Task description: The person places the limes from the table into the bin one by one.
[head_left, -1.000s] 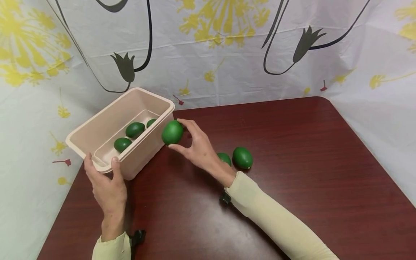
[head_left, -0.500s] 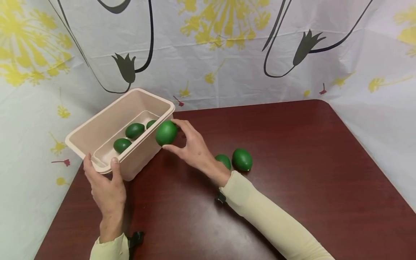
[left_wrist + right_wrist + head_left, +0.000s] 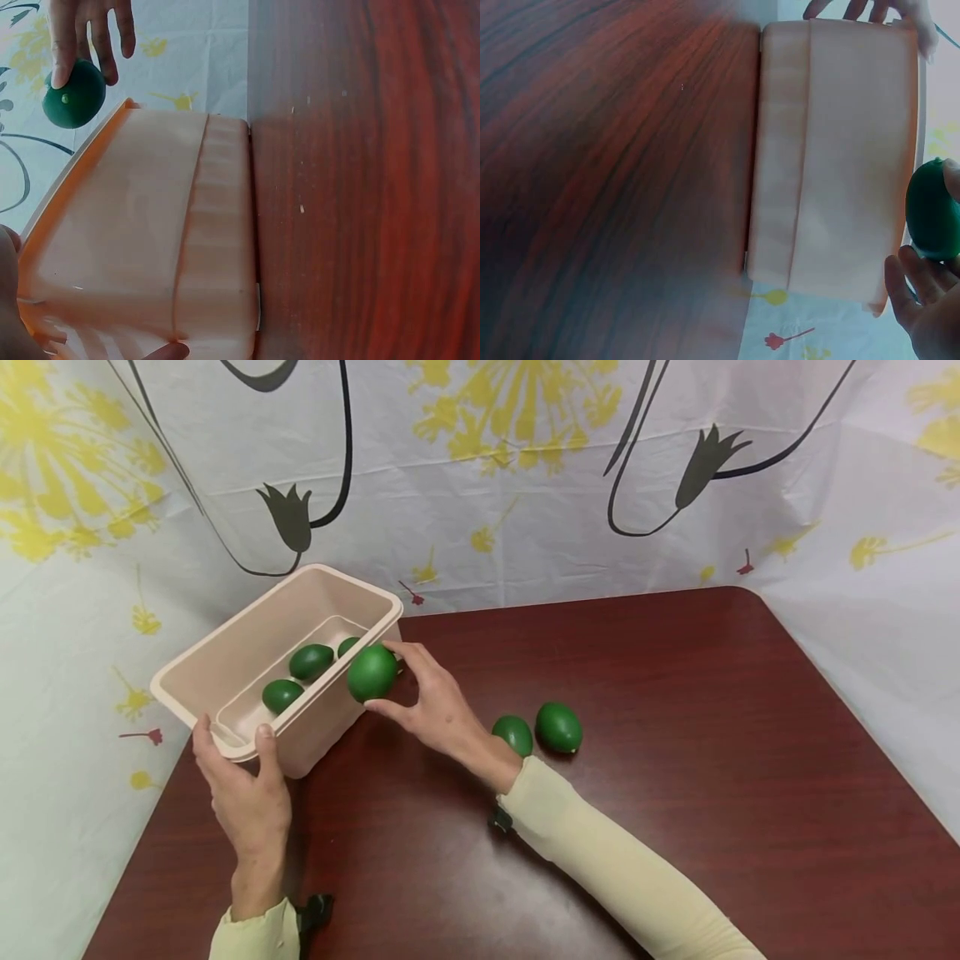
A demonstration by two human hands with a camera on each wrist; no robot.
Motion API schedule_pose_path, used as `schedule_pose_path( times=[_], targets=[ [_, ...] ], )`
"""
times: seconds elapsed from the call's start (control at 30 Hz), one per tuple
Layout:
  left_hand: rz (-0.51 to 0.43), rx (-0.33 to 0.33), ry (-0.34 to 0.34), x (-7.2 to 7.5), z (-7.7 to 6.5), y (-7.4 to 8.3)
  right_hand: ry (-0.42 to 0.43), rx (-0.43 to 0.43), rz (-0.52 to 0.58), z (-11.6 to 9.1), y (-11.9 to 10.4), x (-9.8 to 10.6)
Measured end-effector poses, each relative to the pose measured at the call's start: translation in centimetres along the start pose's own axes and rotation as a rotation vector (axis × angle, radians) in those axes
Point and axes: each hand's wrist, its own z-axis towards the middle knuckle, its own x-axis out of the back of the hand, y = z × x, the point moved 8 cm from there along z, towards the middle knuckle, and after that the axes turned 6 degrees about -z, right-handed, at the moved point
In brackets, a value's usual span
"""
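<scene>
My right hand [image 3: 442,710] pinches a green lime [image 3: 372,673] between thumb and fingers, at the right long side of a beige plastic bin [image 3: 330,727]. In the left wrist view that lime [image 3: 75,95] hangs beyond the rim, its pale tip facing the camera. The right wrist view has the lime [image 3: 930,214] beside the rim. My left hand [image 3: 251,810] grips the bin's near end, thumb on the rim and fingers round the corner. Inside the bin lie three limes [image 3: 311,662], one partly hidden by the wall.
Two more limes [image 3: 558,727] sit on the dark red wooden table [image 3: 675,693], one beside my right wrist. A white cloth [image 3: 525,560] with yellow and grey flowers hangs behind and left of the table. The bin stands at the table's left edge.
My right hand has carried the lime leftward and slightly down, closer to the bin's side. More of the table lime by my wrist shows. The left hand and bin have stayed put.
</scene>
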Motion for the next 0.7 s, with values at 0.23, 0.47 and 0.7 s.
schedule_pose_path(
  times=[0.23, 0.47, 0.7],
  targets=[
    [-0.001, 0.000, -0.006, -0.1, 0.0, 0.1, 0.025, 0.036, -0.022, 0.3, -0.7, 0.2],
    [0.004, 0.004, -0.012, -0.2, 0.0, 0.0, 0.017, 0.031, -0.034, 0.8, -1.2, 0.2],
    [-0.001, 0.008, -0.007, 0.0, 0.0, -0.2, -0.007, 0.009, -0.035, 1.0, -1.2, -0.4]
  ],
)
